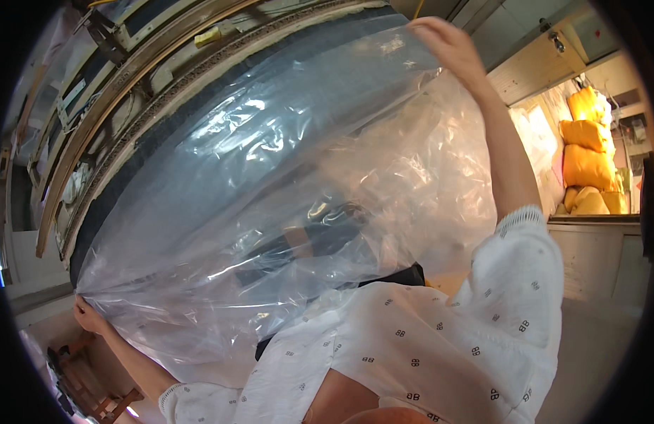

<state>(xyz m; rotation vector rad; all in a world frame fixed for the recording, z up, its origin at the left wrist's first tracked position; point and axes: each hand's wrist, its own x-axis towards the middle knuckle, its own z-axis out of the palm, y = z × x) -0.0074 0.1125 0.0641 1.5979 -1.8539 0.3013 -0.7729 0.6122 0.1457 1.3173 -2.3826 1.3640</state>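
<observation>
A large clear plastic sheet [270, 155], creased and shiny, spreads across a dark grey surface [122, 187] and hangs down in front of my body. At the near left, my left hand [90, 316] is closed on the sheet's gathered corner, and folds fan out from the fingers. My right hand [450, 53] reaches to the far right and holds the sheet's other end, with its fingers bent over the edge. Between the two hands the plastic is drawn out. Through its lower part a dark shape shows dimly.
Long wooden rails [111, 109] run along the far left side, with a small yellow block [207, 37] beside them. Stacked orange-yellow bundles [588, 159] lie in a lit opening at the right. A wooden stand [93, 381] is at the lower left.
</observation>
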